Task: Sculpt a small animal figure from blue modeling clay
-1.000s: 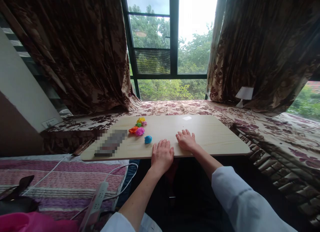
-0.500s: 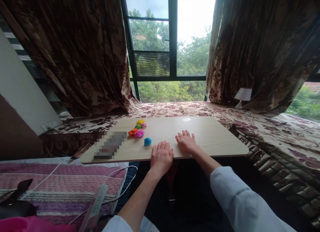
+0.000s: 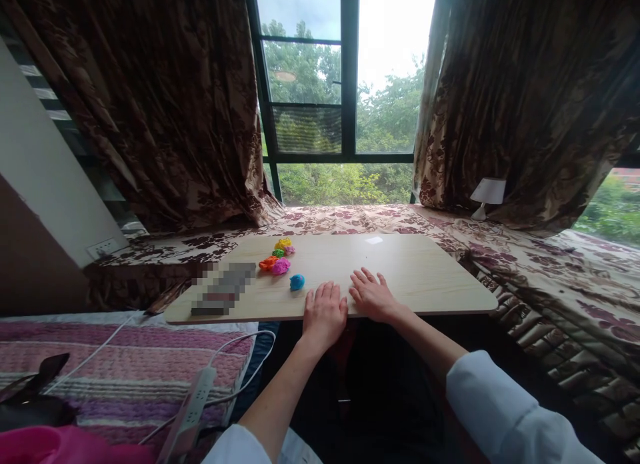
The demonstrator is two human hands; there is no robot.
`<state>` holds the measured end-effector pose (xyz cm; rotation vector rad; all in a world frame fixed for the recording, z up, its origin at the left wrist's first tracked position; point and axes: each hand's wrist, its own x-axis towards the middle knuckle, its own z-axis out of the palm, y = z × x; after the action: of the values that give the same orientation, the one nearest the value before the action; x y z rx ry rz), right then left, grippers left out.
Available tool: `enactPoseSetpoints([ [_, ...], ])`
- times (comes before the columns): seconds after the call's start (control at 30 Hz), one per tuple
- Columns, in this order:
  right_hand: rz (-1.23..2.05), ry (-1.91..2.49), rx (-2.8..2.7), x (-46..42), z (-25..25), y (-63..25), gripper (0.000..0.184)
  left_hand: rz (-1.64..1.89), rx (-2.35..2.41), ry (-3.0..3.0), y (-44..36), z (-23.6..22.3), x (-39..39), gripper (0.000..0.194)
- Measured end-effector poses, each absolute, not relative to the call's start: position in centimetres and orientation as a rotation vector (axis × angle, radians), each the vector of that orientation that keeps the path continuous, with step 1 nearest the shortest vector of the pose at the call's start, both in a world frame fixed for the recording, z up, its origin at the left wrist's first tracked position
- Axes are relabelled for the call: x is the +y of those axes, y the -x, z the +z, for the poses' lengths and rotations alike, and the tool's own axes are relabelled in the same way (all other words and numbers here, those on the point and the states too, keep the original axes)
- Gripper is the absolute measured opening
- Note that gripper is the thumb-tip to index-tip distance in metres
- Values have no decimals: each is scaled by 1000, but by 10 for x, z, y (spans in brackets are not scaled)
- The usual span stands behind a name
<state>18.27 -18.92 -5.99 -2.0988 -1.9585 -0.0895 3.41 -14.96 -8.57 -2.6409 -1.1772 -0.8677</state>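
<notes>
My left hand [image 3: 325, 311] lies flat on the near edge of a light wooden table [image 3: 425, 271], fingers stretched out, holding nothing. My right hand [image 3: 371, 294] rests palm down just to its right, fingers spread, also with nothing in it. A small blue lump [image 3: 297, 281] sits on the table a little left of my left hand, apart from it. Farther back lie a pink lump [image 3: 281, 267], an orange lump [image 3: 268, 263], a green lump [image 3: 278, 253] and a yellow lump [image 3: 283, 243] in a loose cluster.
A blurred flat object [image 3: 224, 288] lies on the table's left part. A power strip [image 3: 190, 411] with white cables lies on a striped bedspread [image 3: 125, 364] at the lower left. Flowered curtains flank a window behind the table. A small white lamp [image 3: 487, 194] stands at the back right.
My right hand has slid a little toward me and left, closer to my left hand, and its fingers have spread. The left hand has stayed put.
</notes>
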Motion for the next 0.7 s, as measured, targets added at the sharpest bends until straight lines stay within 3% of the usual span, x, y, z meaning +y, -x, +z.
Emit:
enactPoseSetpoints([
  [0.27,-51,2060,-1908,-173,-51,-199,39,-962,-1195,2746,-33,-82,-148,38],
  [0.53,220,1822,-2100,-214,-56,-192,71,-1132,-1288,2892,-37,-71,-135,33],
  [0.7,258,1797,-2017,-201,-61,-207,73,-1118,-1233,3000,-54,-66,-137,26],
])
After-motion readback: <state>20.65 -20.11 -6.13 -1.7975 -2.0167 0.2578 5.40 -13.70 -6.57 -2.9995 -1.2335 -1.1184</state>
